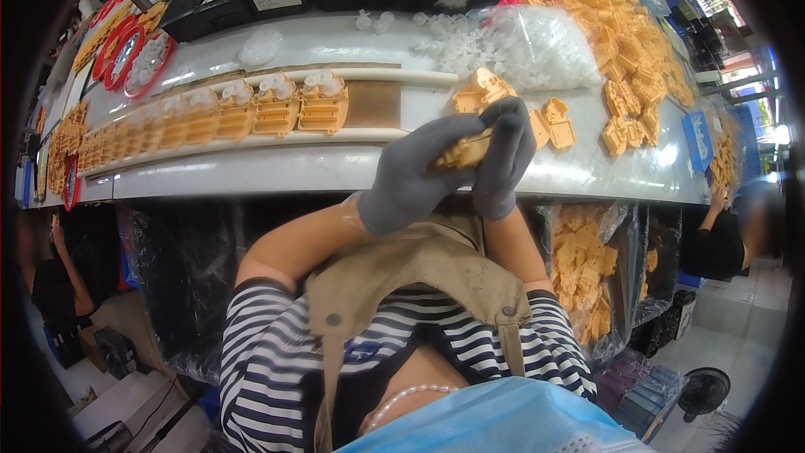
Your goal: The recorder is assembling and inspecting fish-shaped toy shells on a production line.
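Note:
Both my hands wear grey gloves and meet above the white table's front edge. My left hand is closed around a yellow-orange moulded plastic part. From the other side my right hand presses on the same part, its fingers held together and pointing away from me. The gloves cover much of the part. Just beyond my fingertips is another yellow-orange part, and more of them lie to the right of my right hand.
A row of yellow-orange parts with white pieces on top sits between white rails at left. Black trays of white pieces stand behind. A clear bag and a heap of orange parts lie right. People work at both sides.

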`<state>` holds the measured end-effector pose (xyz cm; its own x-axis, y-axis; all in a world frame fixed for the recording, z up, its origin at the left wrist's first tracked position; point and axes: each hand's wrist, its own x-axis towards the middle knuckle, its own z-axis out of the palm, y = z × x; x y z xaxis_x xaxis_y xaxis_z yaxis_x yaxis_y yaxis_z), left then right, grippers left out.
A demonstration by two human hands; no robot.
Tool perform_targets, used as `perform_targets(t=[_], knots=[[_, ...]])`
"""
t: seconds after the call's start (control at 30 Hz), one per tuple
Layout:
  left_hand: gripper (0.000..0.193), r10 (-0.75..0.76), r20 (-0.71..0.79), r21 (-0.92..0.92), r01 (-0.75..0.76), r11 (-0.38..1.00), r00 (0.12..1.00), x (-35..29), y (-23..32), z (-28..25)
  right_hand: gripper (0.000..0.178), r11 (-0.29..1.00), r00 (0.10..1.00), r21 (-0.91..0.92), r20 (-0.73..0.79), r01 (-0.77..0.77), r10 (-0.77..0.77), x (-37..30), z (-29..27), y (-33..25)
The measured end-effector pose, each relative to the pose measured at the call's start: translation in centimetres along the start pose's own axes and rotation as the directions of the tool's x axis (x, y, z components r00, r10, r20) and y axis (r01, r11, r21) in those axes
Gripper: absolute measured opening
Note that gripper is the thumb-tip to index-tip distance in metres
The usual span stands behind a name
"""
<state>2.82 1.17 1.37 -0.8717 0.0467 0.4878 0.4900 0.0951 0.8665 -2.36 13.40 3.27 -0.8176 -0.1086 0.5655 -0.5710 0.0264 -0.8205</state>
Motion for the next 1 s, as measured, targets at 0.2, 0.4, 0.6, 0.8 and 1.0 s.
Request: perform_targets(t=[0.2,0.4,0.6,0.8,1.0], knots=[[0.050,0.061,-0.024,0.079,-0.059,0.995,0.998,0.3,0.5,0.2,0.047,0.988,0.990,0.069,-0.019,-0.137,0.139,0.1,-0.2,0.1],[0.048,-0.120,-0.033,0.007,0.121,0.993,0.992,0.0,0.4,-0.1,0.031,0.984,0.993,0.151,0.076,-0.099,0.088,0.8,-0.9,1.3],[0.054,-0.324,-0.140,-0.826,0.071,0.560,0.936,1.0,1.0,-1.2,0.100,0.927,0.977,0.348,0.203,-0.137,0.068,-1.8,-1.2,2.4],[0.062,-0.299,-0.005,-0.763,0.189,0.618,0.954,-0.1,0.9,-2.1,0.087,0.988,0.896,0.064,0.417,0.140,-0.154,-1.6,-2.5,1.3],[0.053,-0.229,0.117,-0.606,0.252,0.755,0.966,-0.4,2.2,-3.3,0.064,0.971,0.912,0.235,0.384,0.055,-0.145,-1.9,-2.1,-0.4]])
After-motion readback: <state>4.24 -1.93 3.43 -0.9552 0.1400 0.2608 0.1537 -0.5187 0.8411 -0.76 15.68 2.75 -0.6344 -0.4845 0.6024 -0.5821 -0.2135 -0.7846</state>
